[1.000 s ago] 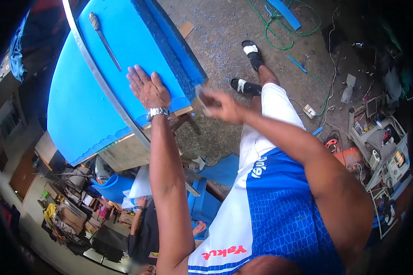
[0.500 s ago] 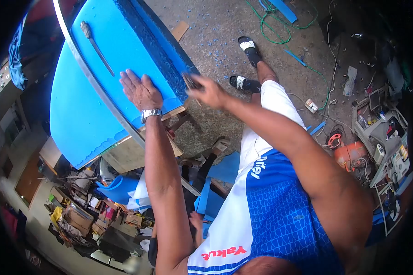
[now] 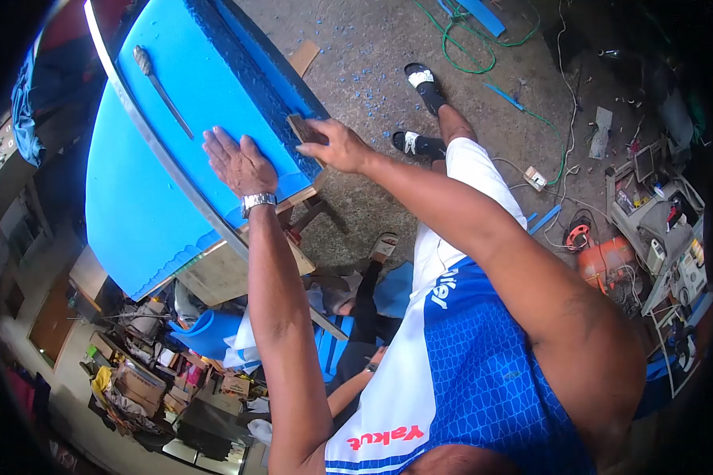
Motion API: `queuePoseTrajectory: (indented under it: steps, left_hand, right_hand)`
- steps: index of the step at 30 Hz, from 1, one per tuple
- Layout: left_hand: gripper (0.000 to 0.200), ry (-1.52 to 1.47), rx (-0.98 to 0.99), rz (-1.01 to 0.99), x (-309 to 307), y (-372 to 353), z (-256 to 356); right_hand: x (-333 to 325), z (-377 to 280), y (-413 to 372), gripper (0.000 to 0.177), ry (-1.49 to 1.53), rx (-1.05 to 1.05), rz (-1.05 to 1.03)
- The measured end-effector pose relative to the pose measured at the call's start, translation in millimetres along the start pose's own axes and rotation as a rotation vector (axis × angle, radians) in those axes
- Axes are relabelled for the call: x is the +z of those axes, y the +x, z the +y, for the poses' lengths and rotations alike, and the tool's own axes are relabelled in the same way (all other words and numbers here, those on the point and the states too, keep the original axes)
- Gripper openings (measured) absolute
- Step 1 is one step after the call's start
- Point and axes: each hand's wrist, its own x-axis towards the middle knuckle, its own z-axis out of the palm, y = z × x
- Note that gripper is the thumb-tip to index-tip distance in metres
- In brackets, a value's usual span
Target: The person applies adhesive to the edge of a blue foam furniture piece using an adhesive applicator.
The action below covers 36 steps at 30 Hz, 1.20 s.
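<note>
My left hand (image 3: 242,165), with a metal-banded watch at the wrist, lies flat on a large blue foam block (image 3: 146,198), fingers stretched out. My right hand (image 3: 337,146) grips a small brown block (image 3: 306,131), which looks like a sanding block, against the foam's rough, grooved right edge. A knife (image 3: 162,91) with a wrapped handle rests on the foam, its blade pointing toward my left hand. Across the foam's top runs a long metal strip (image 3: 157,134), passing to the left of that hand.
A wooden board (image 3: 234,273) is under the foam. Another person's forearm (image 3: 352,394) and dark-clothed leg (image 3: 364,297) show below. Blue crumbs and a green cord (image 3: 451,55) lie on the concrete floor. An orange machine (image 3: 606,265) and a cluttered rack (image 3: 665,229) stand at right.
My right hand has moved left and slightly up along the foam's edge with the brown block. My left hand stays flat on the foam. The other person's arm has shifted.
</note>
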Motion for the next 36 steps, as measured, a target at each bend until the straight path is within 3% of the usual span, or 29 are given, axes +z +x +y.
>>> queuePoseTrajectory:
  steps: [1, 2, 4, 5, 6, 8, 12, 15, 17, 18, 19, 20, 21, 22, 24, 27, 29, 31, 32, 36]
  left_hand:
    - [0.064, 0.000, -0.001, -0.005, -0.4, -0.1, -0.2]
    - [0.064, -0.004, -0.001, -0.007, -1.4, 0.9, -0.5]
    - [0.064, -0.006, 0.000, -0.007, -0.7, 2.9, 0.7]
    - [0.064, -0.002, 0.001, -0.016, -1.3, 0.6, -0.6]
    - [0.064, -0.012, 0.005, -0.015, -0.7, 0.6, -1.9]
    - [0.062, -0.038, 0.011, -0.001, 1.1, 2.9, -1.7]
    - [0.058, 0.112, 0.375, 0.113, -36.7, 27.1, 34.6]
    - [0.060, 0.401, 0.670, -0.134, -61.4, 66.7, 88.0]
    - [0.058, 0.763, 0.621, -0.393, -37.0, 69.9, 105.2]
    - [0.056, 0.929, 0.652, -0.531, -27.8, 52.7, 110.7]
    - [0.054, 1.090, 0.751, -0.657, -24.7, 27.6, 118.2]
    - [0.053, 1.213, 0.874, -0.811, -29.5, -7.7, 125.6]
    - [0.052, 1.222, 0.992, -1.011, -38.2, -47.4, 130.2]
    - [0.052, 1.047, 1.037, -1.293, -47.3, -85.4, 130.8]
    - [0.050, 0.278, 0.739, -1.875, -44.7, -142.0, 113.2]
    - [0.054, 0.162, 0.858, -1.114, -55.3, -141.1, 119.8]
    - [0.057, 0.211, 1.090, -0.645, -26.9, -105.4, 102.2]
    - [0.057, 0.319, 1.247, -0.320, -14.5, -35.1, 84.3]
    - [0.057, 0.426, 1.197, -0.274, -20.2, 13.1, 79.4]
    - [0.056, 0.864, 0.545, -0.343, -90.6, 180.6, 96.0]
  right_hand:
    - [1.4, -7.1, 7.2, 0.068, -0.036, -0.016, -0.012]
    - [-0.2, -13.0, -13.0, 0.060, 0.047, 0.137, -0.121]
    - [7.6, 17.4, -67.2, 0.060, 0.324, 0.008, -0.124]
    - [1.5, 27.1, -94.8, 0.063, 0.283, 0.155, -0.297]
    - [-3.2, 37.7, -118.8, 0.069, 0.139, 0.118, -0.337]
    - [-22.7, 35.4, -118.9, 0.069, 0.075, 0.142, -0.314]
    - [-71.2, 26.5, -89.6, 0.070, 0.009, 0.092, -0.140]
    - [-114.4, 34.3, -90.9, 0.068, -0.074, -0.046, -0.001]
    - [-141.9, 44.3, -99.0, 0.066, -0.153, -0.007, 0.059]
    - [-146.0, 45.3, -101.9, 0.065, -0.179, 0.019, 0.100]
    - [-168.6, -24.0, -105.4, 0.063, -0.069, 0.215, 0.067]
    - [-175.6, -2.8, -104.6, 0.062, -0.090, 0.164, 0.137]
    - [-182.9, 18.0, -105.3, 0.061, -0.108, 0.115, 0.206]
    - [-191.2, 9.4, -103.8, 0.059, 0.032, 0.151, 0.230]
    - [-205.4, 22.8, -96.5, 0.053, 0.180, 0.193, 0.247]
    - [-211.4, 2.6, -93.3, 0.052, 0.160, 0.169, 0.281]
    - [-209.4, -2.5, -97.7, 0.053, 0.119, 0.121, 0.287]
    - [-207.7, -7.1, -103.9, 0.055, 0.107, 0.049, 0.324]
    - [-209.8, -12.6, -110.6, 0.055, 0.189, 0.102, 0.304]
    - [-215.8, 13.4, -128.3, 0.056, 0.123, 0.142, 0.313]
